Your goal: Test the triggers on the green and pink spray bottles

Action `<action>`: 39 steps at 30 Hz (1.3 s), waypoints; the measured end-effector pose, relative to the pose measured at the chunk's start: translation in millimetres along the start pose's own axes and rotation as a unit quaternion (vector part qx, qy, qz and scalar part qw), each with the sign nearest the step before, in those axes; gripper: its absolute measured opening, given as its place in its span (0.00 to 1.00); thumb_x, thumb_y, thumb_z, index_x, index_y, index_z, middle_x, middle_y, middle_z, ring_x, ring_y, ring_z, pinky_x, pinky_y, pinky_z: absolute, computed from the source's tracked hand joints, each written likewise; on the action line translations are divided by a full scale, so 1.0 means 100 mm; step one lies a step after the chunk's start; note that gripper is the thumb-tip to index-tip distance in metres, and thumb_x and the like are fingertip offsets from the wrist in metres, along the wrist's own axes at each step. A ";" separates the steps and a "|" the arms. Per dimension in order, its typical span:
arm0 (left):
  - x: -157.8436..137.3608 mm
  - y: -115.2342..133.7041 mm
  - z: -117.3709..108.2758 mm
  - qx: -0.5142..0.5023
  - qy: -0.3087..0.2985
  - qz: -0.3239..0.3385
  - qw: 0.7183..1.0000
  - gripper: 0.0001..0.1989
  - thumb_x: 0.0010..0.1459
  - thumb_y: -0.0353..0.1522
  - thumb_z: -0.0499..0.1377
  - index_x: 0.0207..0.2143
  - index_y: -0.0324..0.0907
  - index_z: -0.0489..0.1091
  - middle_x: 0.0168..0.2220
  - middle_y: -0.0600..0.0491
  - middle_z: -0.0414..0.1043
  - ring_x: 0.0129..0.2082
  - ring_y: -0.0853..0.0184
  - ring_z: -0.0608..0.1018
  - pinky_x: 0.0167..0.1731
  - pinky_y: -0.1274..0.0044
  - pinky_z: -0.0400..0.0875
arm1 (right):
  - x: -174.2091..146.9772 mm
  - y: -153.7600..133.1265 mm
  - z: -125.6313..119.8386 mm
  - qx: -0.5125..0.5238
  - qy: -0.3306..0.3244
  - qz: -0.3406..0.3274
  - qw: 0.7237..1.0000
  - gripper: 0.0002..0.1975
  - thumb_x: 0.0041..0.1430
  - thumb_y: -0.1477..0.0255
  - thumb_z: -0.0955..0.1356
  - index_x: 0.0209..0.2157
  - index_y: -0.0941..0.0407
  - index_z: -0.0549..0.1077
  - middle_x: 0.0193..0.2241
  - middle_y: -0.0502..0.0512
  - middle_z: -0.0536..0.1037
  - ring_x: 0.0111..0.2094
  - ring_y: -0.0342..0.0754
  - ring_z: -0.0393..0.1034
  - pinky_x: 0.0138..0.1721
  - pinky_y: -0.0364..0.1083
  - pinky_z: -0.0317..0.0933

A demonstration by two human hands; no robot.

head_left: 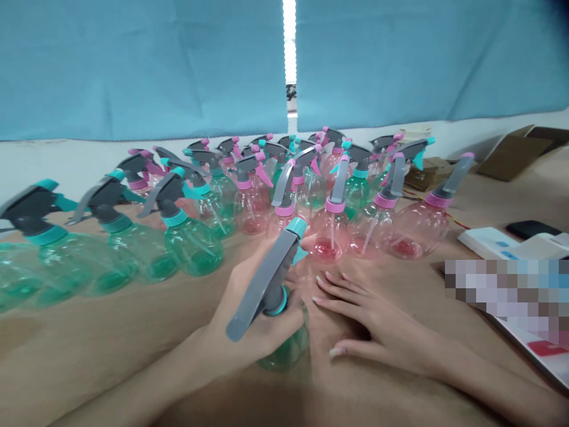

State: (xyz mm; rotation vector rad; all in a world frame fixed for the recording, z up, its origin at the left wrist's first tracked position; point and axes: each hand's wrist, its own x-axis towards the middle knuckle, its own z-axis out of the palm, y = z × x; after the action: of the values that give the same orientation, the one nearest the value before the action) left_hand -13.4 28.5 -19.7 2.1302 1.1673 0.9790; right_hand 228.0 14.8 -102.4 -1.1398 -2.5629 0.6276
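Observation:
A green spray bottle (284,350) with a grey and turquoise trigger head stands at the front middle, the head angled up and away to the right. My left hand (249,308) wraps round the bottle's upper part, just below the turquoise collar. To the right, my right hand (368,314) rests on the table, fingers spread and pointing left, apart from the bottle. Beyond my hands stand pink spray bottles (328,240) with pink collars. Several green spray bottles (195,252) form a row at the left.
More green and pink spray bottles crowd the back of the brown table (186,338). An open cardboard box (507,157) sits at the back right. Below it are white objects (484,242), a dark item (533,229) and a partly blurred flat item (546,350). A blue curtain (133,65) hangs behind.

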 end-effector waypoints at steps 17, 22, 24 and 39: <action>0.05 0.20 -0.04 -0.031 0.004 -0.022 0.999 0.08 0.42 0.28 0.53 0.28 0.47 0.59 0.21 0.61 0.55 0.20 0.69 0.62 0.21 0.77 0.63 | -0.02 0.03 0.03 0.009 -0.003 0.002 1.000 0.39 0.60 0.49 0.67 0.67 0.45 0.52 0.69 0.53 0.50 0.69 0.60 0.41 0.66 0.66 0.38; 0.03 0.18 -0.05 -0.047 -0.010 -0.029 0.998 0.10 0.44 0.28 0.53 0.32 0.47 0.60 0.20 0.63 0.51 0.17 0.71 0.60 0.17 0.79 0.59 | -0.02 0.04 0.05 0.023 0.006 -0.003 1.000 0.38 0.60 0.50 0.68 0.67 0.45 0.53 0.69 0.53 0.51 0.69 0.61 0.41 0.66 0.66 0.39; 0.03 0.19 -0.05 -0.055 -0.017 -0.032 0.998 0.11 0.44 0.27 0.52 0.33 0.47 0.60 0.20 0.63 0.50 0.16 0.71 0.59 0.16 0.79 0.58 | -0.02 0.04 0.05 0.024 0.006 -0.002 1.000 0.38 0.60 0.51 0.67 0.67 0.45 0.53 0.69 0.53 0.51 0.69 0.61 0.41 0.66 0.65 0.39; 0.02 0.15 -0.04 -0.019 -0.017 -0.016 1.000 0.09 0.47 0.28 0.52 0.34 0.46 0.62 0.28 0.56 0.69 0.27 0.65 0.74 0.24 0.75 0.67 | -0.02 0.03 0.05 0.015 0.002 0.003 1.000 0.38 0.60 0.50 0.68 0.67 0.45 0.54 0.69 0.52 0.50 0.68 0.62 0.42 0.66 0.66 0.40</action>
State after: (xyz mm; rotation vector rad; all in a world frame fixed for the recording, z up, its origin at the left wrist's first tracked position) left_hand -8.8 22.7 -5.4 2.0850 1.1545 0.9399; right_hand 229.2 13.4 -108.0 -1.1377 -2.5388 0.6625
